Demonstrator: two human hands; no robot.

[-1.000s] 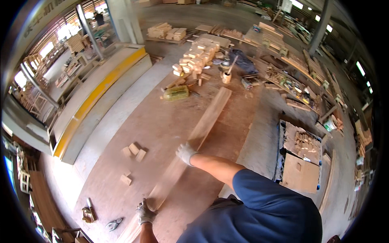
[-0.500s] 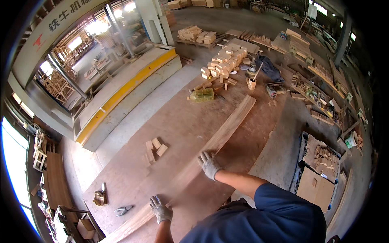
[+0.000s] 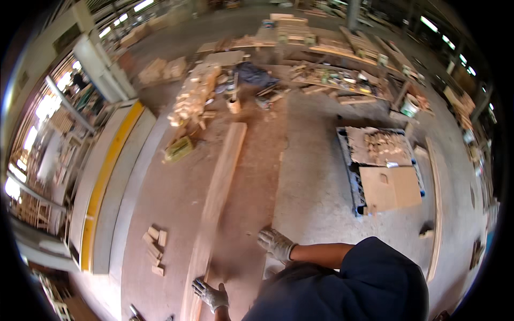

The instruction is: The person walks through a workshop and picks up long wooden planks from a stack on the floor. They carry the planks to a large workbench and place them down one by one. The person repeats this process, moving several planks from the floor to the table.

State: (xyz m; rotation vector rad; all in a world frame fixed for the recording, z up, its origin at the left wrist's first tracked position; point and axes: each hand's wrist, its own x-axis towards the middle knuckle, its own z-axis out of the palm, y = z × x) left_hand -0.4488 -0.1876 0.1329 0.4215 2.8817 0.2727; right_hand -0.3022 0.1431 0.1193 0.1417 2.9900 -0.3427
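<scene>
A long pale wooden board [image 3: 218, 198] lies lengthwise on the brown worktable [image 3: 166, 198]. My left hand [image 3: 211, 295], in a light work glove, rests on the board's near part with fingers spread. My right hand [image 3: 277, 245], also gloved, is off the board, over the table's right edge; its fingers are stretched out, with nothing seen in them. Several small wood blocks [image 3: 153, 249] lie left of the board. Past its far end are a yellow-green wrapped bundle [image 3: 179, 148] and a pot [image 3: 234, 105] with a stick in it.
A heap of wood blocks [image 3: 194, 99] and dark cloth [image 3: 254, 75] lie at the table's far end. A machine with a yellow stripe [image 3: 110, 179] stands left. On the right floor are a pallet with cardboard [image 3: 388, 187] and a long plank [image 3: 436, 208].
My view has turned to the right. My right hand has left the board and moved to the table's right edge. My left hand stays on the board.
</scene>
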